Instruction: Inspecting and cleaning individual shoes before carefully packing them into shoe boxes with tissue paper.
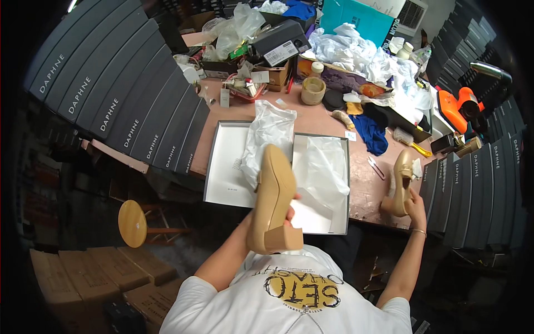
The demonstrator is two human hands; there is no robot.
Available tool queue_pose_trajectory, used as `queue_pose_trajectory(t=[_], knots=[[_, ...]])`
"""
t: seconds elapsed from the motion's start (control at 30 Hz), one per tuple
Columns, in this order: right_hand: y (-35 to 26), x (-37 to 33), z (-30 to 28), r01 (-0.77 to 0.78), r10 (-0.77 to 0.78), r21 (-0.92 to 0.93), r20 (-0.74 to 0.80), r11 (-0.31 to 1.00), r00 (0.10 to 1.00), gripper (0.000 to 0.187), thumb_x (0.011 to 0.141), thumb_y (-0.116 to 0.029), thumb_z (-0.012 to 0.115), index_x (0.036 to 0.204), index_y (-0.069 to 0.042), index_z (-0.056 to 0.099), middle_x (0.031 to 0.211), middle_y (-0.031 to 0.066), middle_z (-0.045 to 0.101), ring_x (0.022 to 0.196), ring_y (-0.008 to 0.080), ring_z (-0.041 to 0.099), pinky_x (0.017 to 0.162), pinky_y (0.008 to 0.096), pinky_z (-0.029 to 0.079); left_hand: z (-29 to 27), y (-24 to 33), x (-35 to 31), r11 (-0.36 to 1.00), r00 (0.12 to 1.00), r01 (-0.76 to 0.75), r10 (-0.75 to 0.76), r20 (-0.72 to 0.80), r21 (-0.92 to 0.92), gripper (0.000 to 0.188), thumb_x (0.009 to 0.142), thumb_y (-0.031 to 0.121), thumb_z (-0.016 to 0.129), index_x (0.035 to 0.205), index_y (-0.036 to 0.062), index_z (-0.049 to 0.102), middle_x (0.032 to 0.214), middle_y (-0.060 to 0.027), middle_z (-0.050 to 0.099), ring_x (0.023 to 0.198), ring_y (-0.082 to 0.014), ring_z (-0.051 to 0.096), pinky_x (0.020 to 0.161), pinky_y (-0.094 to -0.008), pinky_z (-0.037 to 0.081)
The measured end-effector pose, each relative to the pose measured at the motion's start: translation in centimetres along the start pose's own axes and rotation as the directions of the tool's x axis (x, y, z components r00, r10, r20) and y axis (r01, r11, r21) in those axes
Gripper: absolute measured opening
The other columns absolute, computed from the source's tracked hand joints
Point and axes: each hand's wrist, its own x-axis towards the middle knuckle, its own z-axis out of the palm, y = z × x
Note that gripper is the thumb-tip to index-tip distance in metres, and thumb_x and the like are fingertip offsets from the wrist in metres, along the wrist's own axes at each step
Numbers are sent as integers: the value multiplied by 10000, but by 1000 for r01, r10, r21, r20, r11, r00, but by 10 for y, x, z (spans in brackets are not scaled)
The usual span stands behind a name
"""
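My left hand (290,214) is wrapped round a beige block-heeled shoe (273,195), lifted over the table's front edge with its sole side showing. Most of that hand is hidden behind the shoe. At the right, my right hand (416,208) grips the matching beige heeled shoe (398,189) by its heel end, toe pointing away; white paper shows at its front. Between them lies an open shoe box (346,214), its shallow white lid (221,186) beside it on the left. White tissue paper (325,167) lies in the box, and another crumpled sheet (269,125) spreads over the lid.
Dark shoe boxes (105,83) stand stacked at the left, with more boxes (473,195) at the right. Small scissors (376,167), a blue cloth (369,133), a brush (403,136) and a jar (313,91) lie farther back. A wooden stool (132,224) and cartons (72,278) stand lower left.
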Motion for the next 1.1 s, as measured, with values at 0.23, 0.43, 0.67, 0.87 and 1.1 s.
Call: queue_pose_trajectory(t=[0.23, 0.43, 0.67, 0.87, 1.1], knots=[[-302, -111, 32, 655, -698, 253, 149, 712, 700, 908, 748, -384, 764, 1445, -30, 304, 1450, 293, 301, 1332, 440, 327, 1110, 457, 260, 25, 3, -4, 628, 482, -548, 777, -405, 552, 354, 959, 71, 459, 1311, 62, 422, 1226, -121, 526, 1167, -238, 520, 999, -396, 441], [-305, -99, 104, 747, -752, 86, 85, 659, 653, 1070, 598, -273, 872, 1449, -37, 268, 1422, 277, 300, 1225, 454, 431, 998, 430, 419, 60, 5, 23, 583, 813, -415, 582, -3, 699, 605, 954, 81, 529, 1439, 63, 169, 1326, -113, 403, 1216, -201, 465, 983, -337, 446], [-244, -89, 74, 125, -507, 883, 140, 453, 850, 1286, 652, -252, 849, 1506, -141, -107, 1406, 200, 399, 1245, 265, 465, 1002, 373, 399, 11, 233, 140, -551, 734, 497, 679, 13, 670, 586, 821, 162, 611, 1368, 98, 412, 964, -201, 664, 817, -400, 643, 743, -470, 503], [-228, -93, 71, -149, -531, 979, 201, 141, 823, 1288, 654, -346, 837, 1512, -176, -108, 1445, 190, 355, 1246, 289, 477, 982, 404, 428, -3, 265, 179, 72, 816, 106, 563, -128, 992, 240, 875, 198, 536, 970, -16, 585, 818, -187, 614, 721, -245, 644, 725, -367, 524], [-261, -108, 41, -349, -753, 937, 238, 12, 614, 1230, 613, -378, 803, 1521, -126, 13, 1486, 169, 284, 1189, 329, 520, 878, 461, 505, 135, 198, 79, -872, 782, 110, 372, 499, 478, 139, 874, 137, 570, 864, 2, 601, 837, -82, 597, 645, -198, 601, 579, -299, 487]])
